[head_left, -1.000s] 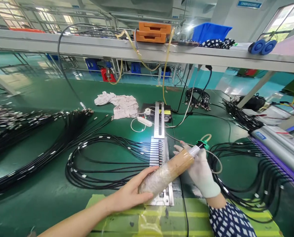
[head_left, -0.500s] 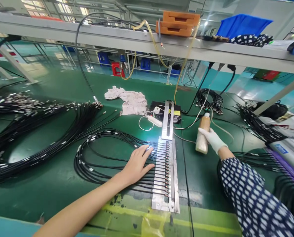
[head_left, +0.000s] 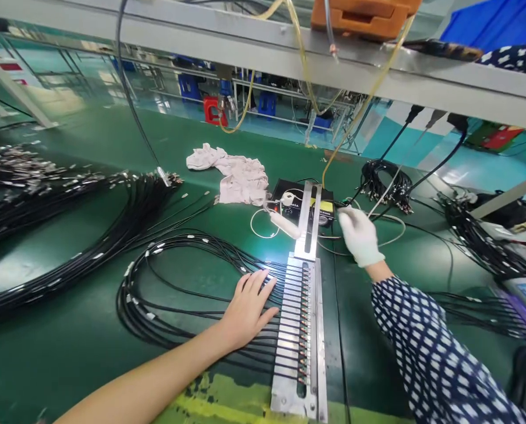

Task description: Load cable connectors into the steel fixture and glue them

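My bare left hand (head_left: pixel 250 309) lies flat with its fingers apart on a row of black cables (head_left: pixel 201 311), just left of a metal fixture (head_left: pixel 289 330). The cable ends sit side by side in the fixture's slots, with small coppery tips showing along the right. My right hand (head_left: pixel 359 234), in a white glove, is closed at the right end of a black control box (head_left: pixel 285 191), beside dark leads. Whatever its fingers hold, if anything, is hidden. A slotted metal bar (head_left: pixel 306 241) extends from the fixture's far end, across the front of the box.
A thick cable bundle (head_left: pixel 113 247) covers the left side. A crumpled pale cloth (head_left: pixel 240 179) and a white handheld piece with a cord (head_left: pixel 285 225) lie near the box. More coiled cables (head_left: pixel 384 182) are at back right. A shelf beam (head_left: pixel 227 50) crosses overhead with hanging tubes.
My right hand has left the bottle it held and moved forward to the box; the bottle no longer shows. My left hand stays on the cables. The view has shifted lower and closer.
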{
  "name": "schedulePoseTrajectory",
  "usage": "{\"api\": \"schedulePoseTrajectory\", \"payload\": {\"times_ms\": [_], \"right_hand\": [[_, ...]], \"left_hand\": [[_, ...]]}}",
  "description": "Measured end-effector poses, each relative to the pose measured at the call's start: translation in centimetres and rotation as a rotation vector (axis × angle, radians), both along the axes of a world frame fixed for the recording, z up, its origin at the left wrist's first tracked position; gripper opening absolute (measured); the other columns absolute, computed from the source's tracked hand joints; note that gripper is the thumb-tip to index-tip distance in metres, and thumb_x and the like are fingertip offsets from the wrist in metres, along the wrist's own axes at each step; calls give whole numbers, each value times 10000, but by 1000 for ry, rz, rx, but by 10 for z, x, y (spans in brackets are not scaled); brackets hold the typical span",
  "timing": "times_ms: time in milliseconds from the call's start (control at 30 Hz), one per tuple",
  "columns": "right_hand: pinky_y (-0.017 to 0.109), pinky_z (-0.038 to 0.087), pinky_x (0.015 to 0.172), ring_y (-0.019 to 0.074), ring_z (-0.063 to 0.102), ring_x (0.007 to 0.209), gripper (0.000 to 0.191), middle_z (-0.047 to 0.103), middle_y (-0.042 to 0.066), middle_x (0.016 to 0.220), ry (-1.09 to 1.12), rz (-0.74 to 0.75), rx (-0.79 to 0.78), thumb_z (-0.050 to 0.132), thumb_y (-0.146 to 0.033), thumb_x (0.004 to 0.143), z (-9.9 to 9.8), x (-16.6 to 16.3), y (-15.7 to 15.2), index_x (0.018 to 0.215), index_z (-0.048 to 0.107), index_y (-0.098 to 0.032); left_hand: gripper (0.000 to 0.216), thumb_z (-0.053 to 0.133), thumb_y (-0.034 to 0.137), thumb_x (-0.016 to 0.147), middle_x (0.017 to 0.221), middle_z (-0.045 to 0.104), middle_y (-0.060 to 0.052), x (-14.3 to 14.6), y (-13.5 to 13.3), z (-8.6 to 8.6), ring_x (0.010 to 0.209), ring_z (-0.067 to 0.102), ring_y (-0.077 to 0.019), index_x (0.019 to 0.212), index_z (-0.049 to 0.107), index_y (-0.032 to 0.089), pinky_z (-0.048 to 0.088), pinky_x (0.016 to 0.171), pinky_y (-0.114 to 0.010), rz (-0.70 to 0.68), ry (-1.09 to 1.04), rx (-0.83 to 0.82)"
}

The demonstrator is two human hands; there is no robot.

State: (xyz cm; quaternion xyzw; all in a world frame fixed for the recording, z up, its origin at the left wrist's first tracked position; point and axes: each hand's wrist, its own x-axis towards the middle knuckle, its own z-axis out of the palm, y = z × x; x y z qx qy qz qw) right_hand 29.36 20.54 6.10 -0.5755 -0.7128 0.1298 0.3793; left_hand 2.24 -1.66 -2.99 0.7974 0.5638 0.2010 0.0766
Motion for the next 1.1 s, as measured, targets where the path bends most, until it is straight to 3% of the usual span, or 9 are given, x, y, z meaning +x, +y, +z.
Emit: {"api": "schedulePoseTrajectory", "payload": {"times_ms": [167,333,467,600,700,767,900,1000,1100], "right_hand": [[502,295,1200,347,420,1403,468,508,193,1479,-132,103,-91,600,-263,902,17,-82,74,1341,583,-102],[588,403,1106,313,574,1250,271,652,155,1265,-136,84,-165,727,-266,881,64,-103,108,1097,677,-109],[550,384,1098,308,610,1191,233,717,109,917,-110,130,-134,666,-226,896,148,-79,69,696,674,-107],[376,580,792,210,707,879,228,704,14,788,4,240,-316,662,-181,895,199,-36,-47,671,694,-208],[301,555,612,193,660,712,225,702,23,799,-149,614,-242,918,-181,639,157,-19,-163,778,758,-254],[299,503,542,170,606,617,154,674,12,781,-323,828,-146,821,-230,775,97,-18,-229,898,743,-282],[302,488,580,202,636,711,115,669,39,857,-531,768,-156,737,-165,835,-9,-17,-291,917,674,-214],[324,530,715,218,646,841,166,669,49,942,-318,739,-278,710,-327,905,-32,-2,-301,1018,650,-222],[352,545,773,224,639,888,186,656,71,980,-159,521,-303,520,-377,1009,-34,19,-306,1030,631,-229]], "left_hand": [[500,518,374,983,1520,451,-177,-1,0,-1,1408,413,-333,1438,481,171,333,1168,-573,-16,0,-12],[531,545,418,970,1527,442,-178,0,1,0,1415,403,-333,1439,468,181,315,1180,-576,-10,-14,-26],[557,530,457,976,1520,436,-193,-2,3,3,1431,375,-335,1441,459,160,288,1191,-571,-10,-30,-49],[552,560,460,957,1499,444,-196,-5,4,4,1411,395,-328,1422,470,176,298,1181,-564,-11,-105,-56],[531,563,424,956,1487,439,-193,-8,5,9,1400,403,-331,1415,464,177,316,1171,-560,-7,-161,-67],[504,539,401,972,1483,431,-184,-8,4,20,1398,403,-322,1412,456,170,322,1174,-540,-19,-185,-75],[386,507,380,993,1372,507,-150,-9,-18,57,1298,478,-286,1317,526,171,393,1120,-470,-116,-207,-143],[294,463,371,1007,1152,597,-112,-9,-55,82,1102,562,-256,1172,605,174,471,975,-405,-169,-227,-308],[365,422,425,1014,1002,624,-75,-8,-98,87,927,597,-225,1194,637,191,486,844,-351,-124,-277,-648]]}}
